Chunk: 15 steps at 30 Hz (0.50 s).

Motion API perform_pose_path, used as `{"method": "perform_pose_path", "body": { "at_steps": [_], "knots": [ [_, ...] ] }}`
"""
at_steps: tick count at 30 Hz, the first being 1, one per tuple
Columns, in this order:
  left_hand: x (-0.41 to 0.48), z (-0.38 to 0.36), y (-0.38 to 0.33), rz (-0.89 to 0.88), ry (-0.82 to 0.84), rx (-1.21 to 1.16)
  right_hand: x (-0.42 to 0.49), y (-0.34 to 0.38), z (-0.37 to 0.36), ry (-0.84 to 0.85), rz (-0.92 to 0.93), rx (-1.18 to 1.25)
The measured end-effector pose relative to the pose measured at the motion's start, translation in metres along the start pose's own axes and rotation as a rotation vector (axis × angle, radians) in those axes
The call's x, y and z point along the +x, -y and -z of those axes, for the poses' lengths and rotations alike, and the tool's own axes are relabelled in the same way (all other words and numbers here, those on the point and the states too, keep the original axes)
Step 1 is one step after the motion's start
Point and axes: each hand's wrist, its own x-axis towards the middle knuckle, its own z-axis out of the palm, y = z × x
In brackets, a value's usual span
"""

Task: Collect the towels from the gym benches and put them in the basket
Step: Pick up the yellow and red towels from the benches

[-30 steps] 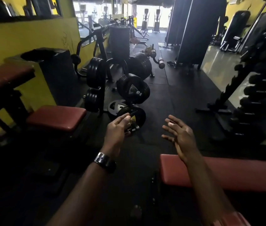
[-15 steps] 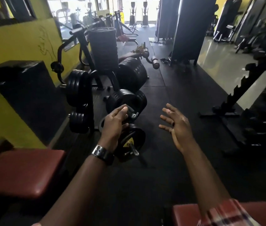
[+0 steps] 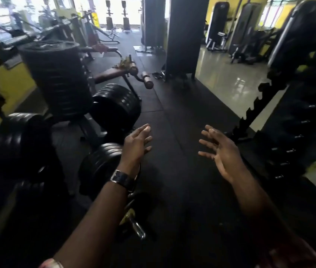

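Observation:
My left hand (image 3: 136, 146), with a watch on its wrist, and my right hand (image 3: 219, 151) are both held out in front of me over the black rubber floor, fingers spread and holding nothing. Ahead on the left stands a slanted bench (image 3: 110, 73) with a brown pad and foam rollers. A crumpled yellowish thing (image 3: 123, 63), possibly a towel, lies at its upper end. Farther back a pinkish cloth (image 3: 100, 47) rests on another bench. No basket is in view.
A tall stack of black weight plates (image 3: 56, 78) and plate-loaded racks (image 3: 114, 107) line the left side. A metal handle (image 3: 136, 227) lies on the floor below my left forearm. A dumbbell rack (image 3: 288, 122) runs along the right; a black pillar (image 3: 184, 35) stands ahead.
I have moved forward down the aisle. The red benches near me have dropped out of view and the plate racks are closer. Both hands stay open and apart.

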Motion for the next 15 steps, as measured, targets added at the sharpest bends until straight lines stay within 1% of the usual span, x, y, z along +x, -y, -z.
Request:
{"method": "perform_pose_path", "body": {
  "at_steps": [3, 10, 15],
  "knots": [
    [0.064, -0.024, 0.005, -0.010, 0.054, 0.043, 0.061, 0.001, 0.014, -0.047, -0.002, 0.021],
    [0.224, -0.105, 0.031, -0.038, 0.076, 0.097, 0.240, -0.004, 0.050, -0.047, -0.012, 0.057],
    [0.337, -0.185, 0.025, -0.023, 0.009, 0.085, 0.377, 0.018, 0.089, 0.006, -0.008, 0.041]
  ]
}}
